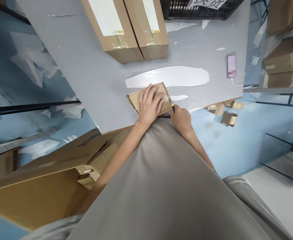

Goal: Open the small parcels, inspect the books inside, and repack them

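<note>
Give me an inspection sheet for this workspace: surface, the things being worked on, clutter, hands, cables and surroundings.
Surface: flat grey tabletop with white patches, paper or bared surface unclear.
Job's things: small flat brown cardboard box at the near edge; slim yellow-and-black tool at its right side, contact unclear.
Clutter: two large brown cardboard boxes with white labels; black plastic crate; pinkish rectangular device, blurred.
Hands: left hand spread on the small box; right hand gripping the tool.
Cables: thin white cable running from the device to the table's right edge.
Surroundings: blue floor; large open brown carton, lower left.
</note>
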`<state>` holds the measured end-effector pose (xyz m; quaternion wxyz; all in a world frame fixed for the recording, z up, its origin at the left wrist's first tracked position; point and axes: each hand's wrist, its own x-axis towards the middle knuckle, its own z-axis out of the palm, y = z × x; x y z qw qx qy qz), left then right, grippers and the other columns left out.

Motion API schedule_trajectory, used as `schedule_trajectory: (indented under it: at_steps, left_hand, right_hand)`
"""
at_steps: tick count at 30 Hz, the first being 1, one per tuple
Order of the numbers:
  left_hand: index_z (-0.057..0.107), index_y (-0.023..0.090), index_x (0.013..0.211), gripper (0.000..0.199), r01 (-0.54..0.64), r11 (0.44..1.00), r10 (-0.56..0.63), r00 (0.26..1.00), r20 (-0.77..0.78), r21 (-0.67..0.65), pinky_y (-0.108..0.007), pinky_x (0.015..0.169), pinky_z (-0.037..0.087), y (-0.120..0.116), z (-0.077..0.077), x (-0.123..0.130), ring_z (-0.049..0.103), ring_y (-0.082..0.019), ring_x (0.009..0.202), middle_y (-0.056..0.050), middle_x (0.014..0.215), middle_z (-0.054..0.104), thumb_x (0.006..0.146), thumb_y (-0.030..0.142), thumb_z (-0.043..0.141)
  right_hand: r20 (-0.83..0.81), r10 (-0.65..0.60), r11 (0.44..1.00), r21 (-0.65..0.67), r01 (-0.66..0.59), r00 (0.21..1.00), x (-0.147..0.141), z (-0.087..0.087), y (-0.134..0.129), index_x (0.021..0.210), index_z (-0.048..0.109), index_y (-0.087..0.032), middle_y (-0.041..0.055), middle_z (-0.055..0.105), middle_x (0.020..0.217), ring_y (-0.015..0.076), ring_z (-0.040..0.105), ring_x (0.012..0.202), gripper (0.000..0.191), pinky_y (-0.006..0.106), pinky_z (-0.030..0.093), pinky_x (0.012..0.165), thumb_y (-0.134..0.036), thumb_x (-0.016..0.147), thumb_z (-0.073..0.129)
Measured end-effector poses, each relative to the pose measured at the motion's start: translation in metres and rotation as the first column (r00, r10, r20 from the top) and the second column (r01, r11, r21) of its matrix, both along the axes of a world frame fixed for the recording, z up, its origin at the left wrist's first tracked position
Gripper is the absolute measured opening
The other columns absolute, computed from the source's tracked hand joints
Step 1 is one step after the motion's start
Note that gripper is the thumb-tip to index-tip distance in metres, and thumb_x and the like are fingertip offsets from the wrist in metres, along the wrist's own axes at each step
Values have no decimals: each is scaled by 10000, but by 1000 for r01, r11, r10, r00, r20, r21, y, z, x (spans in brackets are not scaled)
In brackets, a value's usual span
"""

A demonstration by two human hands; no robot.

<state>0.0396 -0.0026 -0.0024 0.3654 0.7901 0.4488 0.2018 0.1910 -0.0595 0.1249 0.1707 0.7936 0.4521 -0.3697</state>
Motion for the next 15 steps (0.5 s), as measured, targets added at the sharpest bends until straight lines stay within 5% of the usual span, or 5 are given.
schedule_trajectory:
  at_steps: [7, 12, 15]
  left_hand:
    - [708, 339, 1528, 500, -23, 1000, 25, 995, -95, 20, -694, 1457, 261, -1, 6, -1, 445, -378, 1739, -114, 1745, 624, 1169, 619, 503]
    - [571, 351, 1691, 612, -233, 965, 252, 952, -173, 124, -714, 1462, 233, -20, 18, -14, 353, -384, 1785, -147, 1829, 502, 1177, 668, 473]
    - [473, 303, 1759, 704, -384, 912, 406, 895, -185, 141, -711, 1463, 228, -31, 12, -28, 276, -401, 1812, -202, 1872, 404, 1173, 692, 463]
  right_hand:
    - [-183, -20, 961, 266, 69, 983, 37, -13, -18, 1534, 660, -203, 161, 874, 1144, 363, 825, 1047, 431, 402, 580, 940, -402, 1229, 428]
    - [-232, -136, 911, 352, 213, 963, 81, -58, -2, 1324, 716, -202, 155, 863, 1089, 337, 814, 1001, 428, 372, 555, 924, -483, 1235, 406]
    - [-273, -196, 905, 319, 281, 942, 104, -88, 11, 1238, 713, -206, 155, 854, 1068, 304, 804, 935, 458, 364, 555, 911, -544, 1233, 404]
